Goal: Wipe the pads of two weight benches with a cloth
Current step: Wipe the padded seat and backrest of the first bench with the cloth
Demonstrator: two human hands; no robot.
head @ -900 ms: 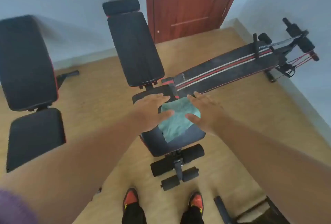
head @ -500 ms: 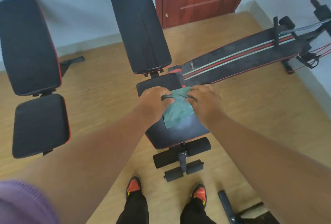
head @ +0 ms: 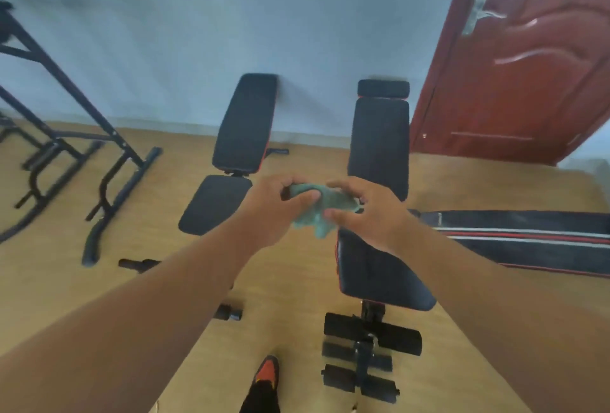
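Lifted off the seat pad [head: 373, 267], the green cloth [head: 317, 211] hangs bunched between left hand [head: 275, 211] and right hand [head: 369, 214], fingers grasping it.

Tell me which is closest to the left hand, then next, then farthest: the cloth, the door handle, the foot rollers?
1. Cloth: gripped in the left hand itself.
2. Foot rollers: lower right, at the near bench's end.
3. Door handle: far upper right, on the red door.

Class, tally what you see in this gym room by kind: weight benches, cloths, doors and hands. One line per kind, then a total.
Weight benches: 2, left bench and right bench
Cloths: 1, green cloth
Doors: 1, red door
Hands: 2, left hand and right hand
Total: 6
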